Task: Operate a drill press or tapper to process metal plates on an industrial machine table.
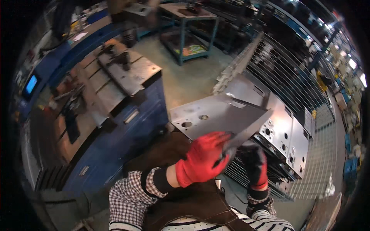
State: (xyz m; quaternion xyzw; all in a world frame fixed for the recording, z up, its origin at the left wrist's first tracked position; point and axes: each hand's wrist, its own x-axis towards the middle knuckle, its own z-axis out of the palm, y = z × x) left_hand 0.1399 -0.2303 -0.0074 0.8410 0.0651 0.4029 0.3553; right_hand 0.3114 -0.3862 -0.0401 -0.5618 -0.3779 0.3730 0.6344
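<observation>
My left hand (pixel 204 158), in a red glove with dark fingertips, is closed on the near edge of a bent sheet-metal panel (pixel 216 115). The panel is grey with round holes at its left end and is tilted. Its raised flange (pixel 252 129) runs up and right from my fingers. Close by on the right, my right hand (pixel 252 163), in a black and red glove, is at the panel's near side; its fingers are dark and blurred, so its grip does not show. More metal panels with holes (pixel 290 142) lie stacked just right of it.
A wire mesh cage cart (pixel 322 158) surrounds the stacked panels. On the left stands a blue machine (pixel 142 115) with a slotted metal bed (pixel 86 75) and a lit screen (pixel 31 84). A green-framed trolley (pixel 196 52) stands on the floor at the back.
</observation>
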